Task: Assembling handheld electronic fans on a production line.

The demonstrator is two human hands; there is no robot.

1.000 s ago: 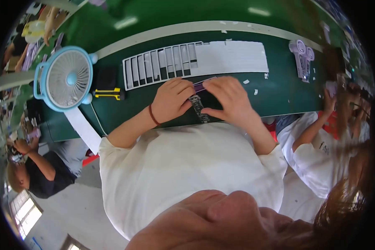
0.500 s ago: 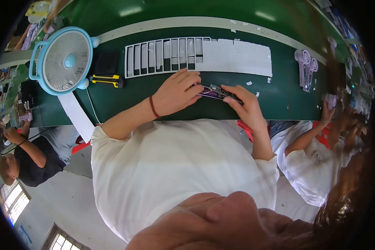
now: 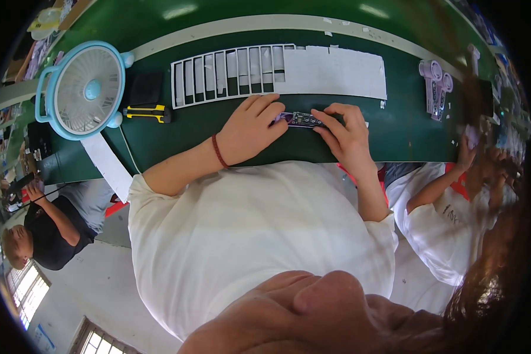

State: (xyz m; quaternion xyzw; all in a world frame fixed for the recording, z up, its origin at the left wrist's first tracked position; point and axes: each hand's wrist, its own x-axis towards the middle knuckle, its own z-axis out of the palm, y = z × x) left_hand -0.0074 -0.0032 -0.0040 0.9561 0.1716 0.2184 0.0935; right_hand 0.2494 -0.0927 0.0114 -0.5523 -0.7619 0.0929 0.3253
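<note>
Just in front of my body, over the green table, is a slim purple plastic housing (image 3: 301,125) with a dark circuit board (image 3: 306,118) lying along it. My left hand (image 3: 248,131) is closed round the left end of the housing and hides that end. At the other end, the thumb and fingers of my right hand (image 3: 349,137) pinch the housing and the board's edge. Board and housing run almost level from hand to hand. Whether the board is fully seated in the housing I cannot tell.
Beyond my hands lies a slotted white card sheet (image 3: 336,71). A blue fan (image 3: 88,89), a yellow-black utility knife (image 3: 148,113) and a white strip (image 3: 107,165) are at left. Purple housings (image 3: 435,88) lie at right. Co-workers sit on both sides.
The board, tilted and overlapping at the right end before, now lies in line with the housing. My right hand has shifted its grip slightly and its fingers are more bent.
</note>
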